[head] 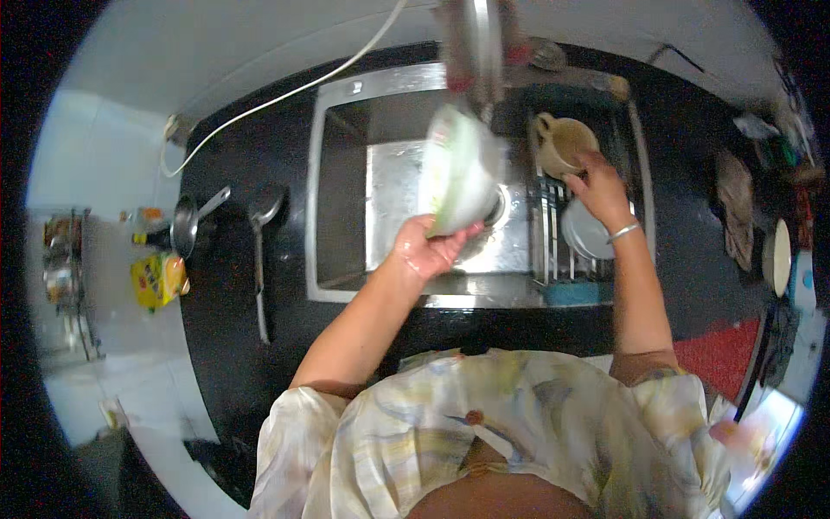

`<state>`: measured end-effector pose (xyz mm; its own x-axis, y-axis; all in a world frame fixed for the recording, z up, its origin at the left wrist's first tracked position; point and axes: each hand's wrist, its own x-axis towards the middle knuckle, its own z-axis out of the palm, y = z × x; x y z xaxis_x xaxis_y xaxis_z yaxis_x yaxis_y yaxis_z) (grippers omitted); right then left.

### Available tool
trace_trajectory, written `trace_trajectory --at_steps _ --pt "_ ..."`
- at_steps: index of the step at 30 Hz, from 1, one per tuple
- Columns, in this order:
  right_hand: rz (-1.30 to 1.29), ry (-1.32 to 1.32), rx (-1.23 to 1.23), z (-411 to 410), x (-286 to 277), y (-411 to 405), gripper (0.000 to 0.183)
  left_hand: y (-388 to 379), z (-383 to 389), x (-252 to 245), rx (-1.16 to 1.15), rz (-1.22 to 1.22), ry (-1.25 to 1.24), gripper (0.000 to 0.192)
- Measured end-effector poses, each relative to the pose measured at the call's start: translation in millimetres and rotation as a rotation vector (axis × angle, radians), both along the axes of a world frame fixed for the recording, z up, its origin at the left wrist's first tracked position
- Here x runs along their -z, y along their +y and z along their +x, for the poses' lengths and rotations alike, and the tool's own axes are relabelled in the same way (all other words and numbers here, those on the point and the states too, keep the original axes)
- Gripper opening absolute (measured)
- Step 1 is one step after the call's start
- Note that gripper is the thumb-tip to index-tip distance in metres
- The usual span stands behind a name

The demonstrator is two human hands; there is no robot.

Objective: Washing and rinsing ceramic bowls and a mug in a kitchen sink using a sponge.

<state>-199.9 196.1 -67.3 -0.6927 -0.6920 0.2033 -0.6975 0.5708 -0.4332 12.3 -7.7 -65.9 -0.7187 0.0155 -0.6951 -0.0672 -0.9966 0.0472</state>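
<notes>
Over the stainless steel sink point(415, 300), my left hand point(431, 250) grips the lower rim of a white bowl with a green edge point(457, 172). The bowl is tilted on its side and blurred, just below the tap point(483, 45). My right hand point(600, 191), with a bangle at the wrist, has its fingers at the rim of a beige mug point(567, 143). The mug is at the back of a dish rack point(548, 243) in the sink's right part. Whether the mug is gripped or only touched is unclear. A white dish point(580, 230) sits in the rack below my right hand.
Left of the sink lie a ladle point(260, 272), a small steel pan point(186, 226) and a yellow packet point(155, 280). A pale cable point(285, 97) runs along the wall behind. On the right are a brown cloth point(735, 207), a pale bowl point(780, 258) and a red mat point(716, 357).
</notes>
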Motion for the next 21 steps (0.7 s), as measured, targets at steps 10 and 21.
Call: trace_trajectory --at_steps 10,21 --pt "-0.289 0.015 0.209 -27.4 15.8 4.7 0.025 12.0 62.5 -5.1 -0.012 -0.008 -0.225 0.037" --pt "-0.947 -1.841 0.256 39.2 28.5 -72.8 0.018 24.1 109.9 -31.4 -0.309 0.209 0.452 0.043"
